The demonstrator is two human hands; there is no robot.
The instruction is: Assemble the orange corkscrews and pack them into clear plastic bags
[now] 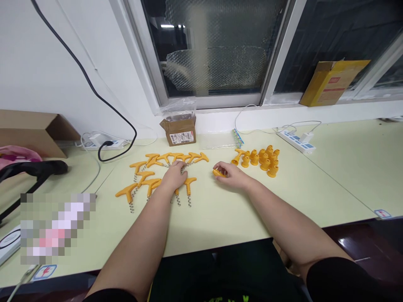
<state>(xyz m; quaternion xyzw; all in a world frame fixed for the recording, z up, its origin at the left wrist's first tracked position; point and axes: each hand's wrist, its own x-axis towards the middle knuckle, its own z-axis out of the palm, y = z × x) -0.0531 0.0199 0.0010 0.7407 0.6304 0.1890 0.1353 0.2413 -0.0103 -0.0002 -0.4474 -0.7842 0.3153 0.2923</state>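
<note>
My left hand rests among several corkscrews with yellow T-shaped handles and metal spirals. Its thumb and fingers close around a corkscrew whose spiral shows between them. Nearer to me lies another corkscrew, its spiral pointing at the table's front. In my right hand, bent fingers hold a yellow plastic piece just above the table; the fingers cover part of it, so its full shape is hidden. Beyond that hand stand several yellow bell-shaped caps in a cluster, with a yellow T-handled piece at their left end.
A small open cardboard box stands by the window beside a clear plastic sheet. Power strips and cables lie along the wall. At left are a larger carton and a black stand.
</note>
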